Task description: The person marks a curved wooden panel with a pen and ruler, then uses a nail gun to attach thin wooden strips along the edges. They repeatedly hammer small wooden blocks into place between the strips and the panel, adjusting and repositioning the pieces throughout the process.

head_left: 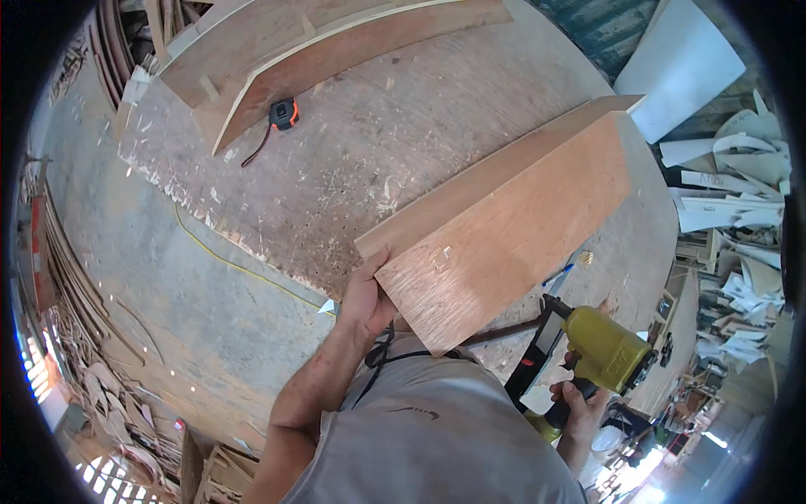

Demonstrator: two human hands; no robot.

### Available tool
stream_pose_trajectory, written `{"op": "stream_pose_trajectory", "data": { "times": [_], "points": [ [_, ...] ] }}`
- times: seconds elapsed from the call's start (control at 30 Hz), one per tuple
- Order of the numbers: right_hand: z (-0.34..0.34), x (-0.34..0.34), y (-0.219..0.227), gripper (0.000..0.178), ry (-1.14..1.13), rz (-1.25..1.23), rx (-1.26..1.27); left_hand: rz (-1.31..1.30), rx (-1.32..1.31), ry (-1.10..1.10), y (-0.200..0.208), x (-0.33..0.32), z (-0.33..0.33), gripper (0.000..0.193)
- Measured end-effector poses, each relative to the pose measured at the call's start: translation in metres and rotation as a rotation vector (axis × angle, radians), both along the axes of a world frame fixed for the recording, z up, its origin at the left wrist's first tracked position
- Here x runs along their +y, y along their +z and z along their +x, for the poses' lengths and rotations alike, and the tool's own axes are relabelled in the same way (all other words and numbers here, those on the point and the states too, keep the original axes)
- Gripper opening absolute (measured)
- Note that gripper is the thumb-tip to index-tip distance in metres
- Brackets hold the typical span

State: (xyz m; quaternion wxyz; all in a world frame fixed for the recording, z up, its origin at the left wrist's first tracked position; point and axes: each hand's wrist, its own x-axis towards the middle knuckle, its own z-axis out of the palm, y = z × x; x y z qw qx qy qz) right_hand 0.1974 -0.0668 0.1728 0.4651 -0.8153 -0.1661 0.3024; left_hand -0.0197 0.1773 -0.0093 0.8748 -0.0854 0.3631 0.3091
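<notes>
My left hand (367,296) grips the near left corner of a plywood piece (512,231), made of two long boards meeting along one edge at an angle. The piece lies slantwise on the worktable (336,202), its near end close to my body. In my right hand (581,410) is an olive-yellow nail gun (609,349), fingers wrapped round its dark handle. The gun's nose and long magazine are beside the right of the plywood, apart from it. What the fingertips of my left hand touch under the board is hidden.
At the table's back stands a curved plywood frame (336,55). A black and orange tape measure (284,113) lies in front of it. A blue pen (557,275) rests right of the plywood. A yellow hose (243,267) crosses the floor on the left; offcuts pile up on both sides.
</notes>
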Motion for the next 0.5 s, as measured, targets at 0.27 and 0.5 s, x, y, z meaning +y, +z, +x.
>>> {"op": "stream_pose_trajectory", "data": {
  "times": [0.27,0.5],
  "points": [
    [0.012,-0.016,-0.019,0.048,-0.085,0.022,0.035,0.471,0.203,-0.003,0.005,0.006,-0.002,0.041],
    [0.014,-0.023,-0.036,0.047,-0.123,0.063,0.076,0.52,0.242,-0.162,-0.07,0.019,-0.027,0.04]
  ]
}}
